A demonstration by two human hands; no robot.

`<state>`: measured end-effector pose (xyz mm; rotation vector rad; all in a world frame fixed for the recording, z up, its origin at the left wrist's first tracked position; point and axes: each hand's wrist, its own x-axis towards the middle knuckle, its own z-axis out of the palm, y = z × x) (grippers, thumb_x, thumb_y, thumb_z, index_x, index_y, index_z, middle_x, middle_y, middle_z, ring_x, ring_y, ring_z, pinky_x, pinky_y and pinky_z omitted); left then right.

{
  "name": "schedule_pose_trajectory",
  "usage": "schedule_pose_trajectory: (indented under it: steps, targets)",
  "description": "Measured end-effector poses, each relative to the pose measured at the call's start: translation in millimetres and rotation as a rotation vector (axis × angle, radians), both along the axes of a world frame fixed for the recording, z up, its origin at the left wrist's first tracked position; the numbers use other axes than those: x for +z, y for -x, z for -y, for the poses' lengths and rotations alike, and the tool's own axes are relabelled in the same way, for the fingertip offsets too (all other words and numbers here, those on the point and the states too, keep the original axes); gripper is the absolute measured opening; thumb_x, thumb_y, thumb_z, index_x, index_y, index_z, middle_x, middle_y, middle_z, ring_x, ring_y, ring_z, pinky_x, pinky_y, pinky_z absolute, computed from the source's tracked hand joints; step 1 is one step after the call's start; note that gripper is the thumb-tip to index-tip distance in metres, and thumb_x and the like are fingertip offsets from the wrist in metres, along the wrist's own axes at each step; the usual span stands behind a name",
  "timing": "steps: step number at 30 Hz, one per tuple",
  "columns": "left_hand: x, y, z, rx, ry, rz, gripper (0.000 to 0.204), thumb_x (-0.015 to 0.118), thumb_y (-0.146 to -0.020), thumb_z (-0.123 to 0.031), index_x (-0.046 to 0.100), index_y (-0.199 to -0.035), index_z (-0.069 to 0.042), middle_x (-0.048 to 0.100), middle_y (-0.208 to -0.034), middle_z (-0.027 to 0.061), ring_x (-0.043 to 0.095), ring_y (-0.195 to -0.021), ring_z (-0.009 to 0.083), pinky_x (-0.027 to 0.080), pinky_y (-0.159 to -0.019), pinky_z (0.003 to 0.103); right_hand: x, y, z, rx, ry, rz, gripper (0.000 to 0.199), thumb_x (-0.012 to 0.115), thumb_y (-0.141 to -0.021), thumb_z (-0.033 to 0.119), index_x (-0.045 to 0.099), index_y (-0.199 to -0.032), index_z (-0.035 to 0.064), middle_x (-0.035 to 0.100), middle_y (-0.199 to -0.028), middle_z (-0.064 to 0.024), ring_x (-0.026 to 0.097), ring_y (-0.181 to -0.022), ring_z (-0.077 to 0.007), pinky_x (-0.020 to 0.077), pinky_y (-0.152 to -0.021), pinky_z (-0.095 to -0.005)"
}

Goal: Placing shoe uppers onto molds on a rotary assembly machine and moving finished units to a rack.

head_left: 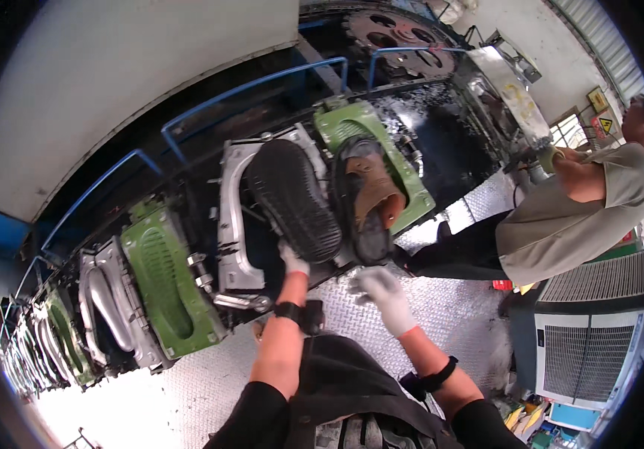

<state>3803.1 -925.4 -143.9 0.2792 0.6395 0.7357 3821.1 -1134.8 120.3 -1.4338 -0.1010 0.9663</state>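
My left hand (292, 260), in a white glove, grips the near end of a black ribbed shoe sole (294, 197) that lies over an open grey metal mould (234, 217). My right hand (382, 293), also gloved, hovers with fingers spread just below a second black shoe with a brown inner (370, 196), and touches nothing. That shoe rests on a green mould (382, 150).
A row of green and grey shoe moulds (159, 280) runs to the lower left along a conveyor with blue rails (247, 90). Checker-plate metal floor (442, 307) lies underfoot. A person in a grey shirt (576, 217) bends at the right. A white cooler unit (587, 355) stands lower right.
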Motion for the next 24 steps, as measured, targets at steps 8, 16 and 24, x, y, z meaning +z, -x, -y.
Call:
schedule_pose_trajectory:
  steps: [8,16,24]
  targets:
    - [10,17,24,-0.262,0.098,-0.033,0.048,0.047,-0.093,-0.043,0.051,-0.128,-0.010,0.058,-0.120,0.0094,0.056,-0.107,0.0283,0.047,-0.093,0.044,-14,-37,-99,0.520,0.467,1.488,0.084,0.075,-0.066,0.031,0.036,-0.139,0.0194,0.026,-0.147,-0.0161,0.028,-0.129,-0.0459,0.0352,-0.102,-0.0498]
    - [8,101,58,-0.380,0.094,-0.188,0.049,0.047,-0.092,-0.045,0.052,-0.126,-0.010,0.059,-0.118,0.0091,0.056,-0.106,0.0280,0.047,-0.092,0.043,17,-48,-112,0.117,0.055,1.151,0.076,0.075,-0.064,0.024,0.045,-0.132,0.0073,0.046,-0.131,-0.0211,0.048,-0.116,-0.0362,0.0391,-0.101,-0.0410]
    - [9,140,70,-0.509,0.083,-0.296,0.050,0.048,-0.092,-0.047,0.053,-0.125,-0.010,0.059,-0.117,0.0088,0.056,-0.105,0.0276,0.047,-0.092,0.043,57,-117,-14,-0.468,-0.891,-0.466,0.047,0.047,-0.083,0.015,0.047,-0.128,0.0025,0.053,-0.126,-0.0174,0.055,-0.114,-0.0304,0.0378,-0.103,-0.0538]
